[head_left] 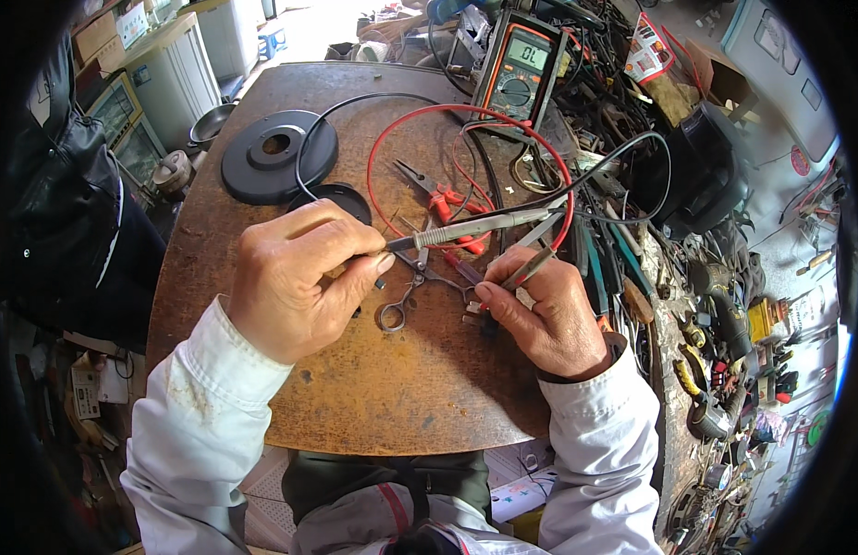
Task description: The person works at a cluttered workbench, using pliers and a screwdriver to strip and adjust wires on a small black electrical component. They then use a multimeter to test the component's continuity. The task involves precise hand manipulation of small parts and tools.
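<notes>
My left hand (pixel 304 277) is closed, thumb and fingers pinching the dark front end of a grey multimeter probe (pixel 475 227); its black lead loops off to the right. In my right hand (pixel 551 314) a second probe (pixel 526 270) with a red lead (pixel 563 176) is gripped, slanting down toward the fingertips. A small metal piece (pixel 472 310) shows by those fingertips, too small to identify. Between my hands lie scissors (pixel 392 316) and a screwdriver with a dark red handle (pixel 463 269). Red-handled long-nose pliers (pixel 440 199) lie farther back.
A multimeter (pixel 521 79) stands at the table's back right. A black round cover (pixel 279 155) and a smaller black round part (pixel 341 196) lie at left on the wooden table (pixel 383 398). Piled tools crowd the right side. A person in a black jacket (pixel 64 203) is at left.
</notes>
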